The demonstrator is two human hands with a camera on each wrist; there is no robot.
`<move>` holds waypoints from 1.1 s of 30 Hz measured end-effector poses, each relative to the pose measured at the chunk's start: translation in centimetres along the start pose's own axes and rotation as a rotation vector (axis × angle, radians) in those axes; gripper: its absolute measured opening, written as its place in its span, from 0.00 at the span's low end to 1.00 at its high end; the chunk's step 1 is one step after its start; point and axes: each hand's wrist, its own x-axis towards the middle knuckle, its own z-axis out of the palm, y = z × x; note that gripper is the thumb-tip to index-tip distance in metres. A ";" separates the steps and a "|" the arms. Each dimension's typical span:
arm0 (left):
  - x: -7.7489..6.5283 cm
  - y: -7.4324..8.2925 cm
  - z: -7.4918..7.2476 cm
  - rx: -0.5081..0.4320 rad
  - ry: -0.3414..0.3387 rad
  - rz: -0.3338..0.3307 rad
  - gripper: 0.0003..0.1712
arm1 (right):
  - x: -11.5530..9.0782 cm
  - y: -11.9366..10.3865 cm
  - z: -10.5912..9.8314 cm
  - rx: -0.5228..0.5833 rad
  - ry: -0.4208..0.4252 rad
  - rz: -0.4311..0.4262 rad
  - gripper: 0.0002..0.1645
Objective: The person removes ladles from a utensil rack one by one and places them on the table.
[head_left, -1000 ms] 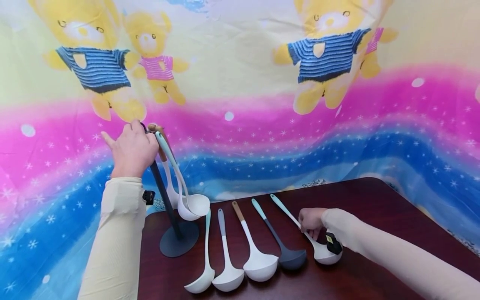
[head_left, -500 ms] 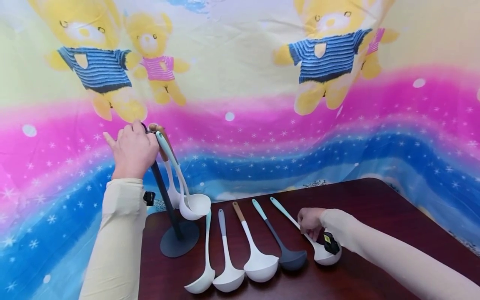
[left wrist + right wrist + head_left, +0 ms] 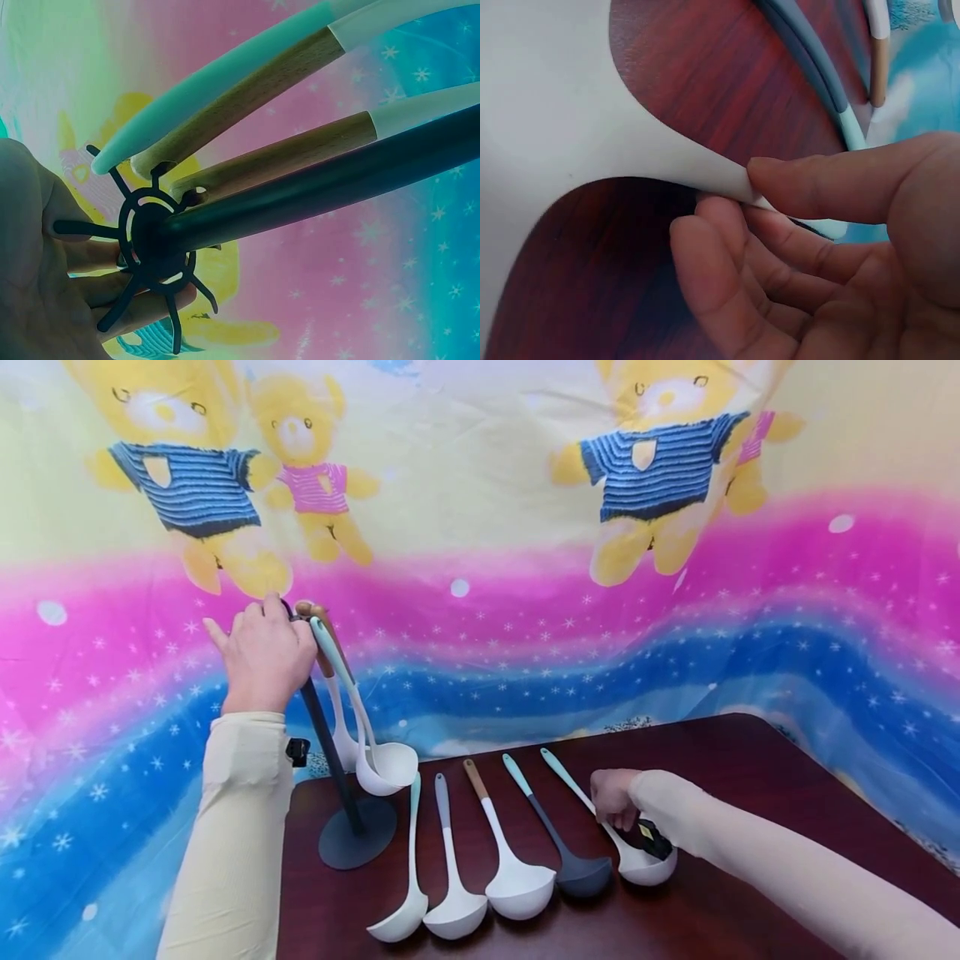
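Observation:
A dark upright utensil rack (image 3: 327, 743) stands at the table's left, with several ladles hung from its top hooks. My left hand (image 3: 264, 660) rests over the hook ring; in the left wrist view its fingers lie behind the ring (image 3: 124, 240). One hung ladle (image 3: 386, 768) has a mint handle, and wooden handles (image 3: 281, 150) hang beside it. My right hand (image 3: 615, 797) pinches the neck of the rightmost mint-handled white ladle (image 3: 558, 768) between thumb and fingers. In the right wrist view that white neck (image 3: 682, 157) lies under the thumb, close to the tabletop.
Left of the right hand lie several ladles in a row: a dark one with a mint handle (image 3: 588, 878), a wooden-handled white one (image 3: 521, 893), a grey-handled one (image 3: 456, 918) and a mint-handled one (image 3: 401, 920). The dark red table (image 3: 712, 760) meets a printed cloth (image 3: 480, 527).
My right hand and the bowl end of its ladle have shifted slightly left. The left hand keeps its place on the rack, and the other ladles look unmoved.

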 end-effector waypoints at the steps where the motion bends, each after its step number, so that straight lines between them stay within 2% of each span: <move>1: 0.0 0.0 0.0 0.005 -0.003 -0.001 0.31 | 0.0 0.0 0.1 0.004 0.000 0.001 0.06; 9: 0.0 0.2 0.1 0.031 -0.009 -0.004 0.33 | -0.4 0.1 -0.2 0.000 0.006 -0.019 0.06; 13: -0.1 0.2 0.2 0.033 -0.007 -0.009 0.33 | -0.6 -1.1 -1.3 0.004 0.023 -0.067 0.04; 16: -0.1 0.2 0.4 0.033 -0.001 -0.005 0.34 | -0.6 -2.6 -2.0 0.048 0.044 -0.114 0.04; 19: -0.1 0.2 0.4 0.025 0.001 -0.006 0.34 | -0.5 -5.0 -2.5 0.100 0.066 -0.173 0.07; 24: -0.2 0.0 0.2 0.013 0.005 -0.018 0.34 | 0.3 -10.3 -2.8 0.144 0.121 -0.310 0.08; 28: -0.1 -0.1 0.0 0.006 -0.001 -0.021 0.34 | 1.3 -14.8 -2.5 0.188 0.169 -0.432 0.09; 33: -0.2 0.0 0.0 0.005 -0.011 -0.023 0.35 | 2.3 -20.2 -1.4 0.271 0.210 -0.552 0.16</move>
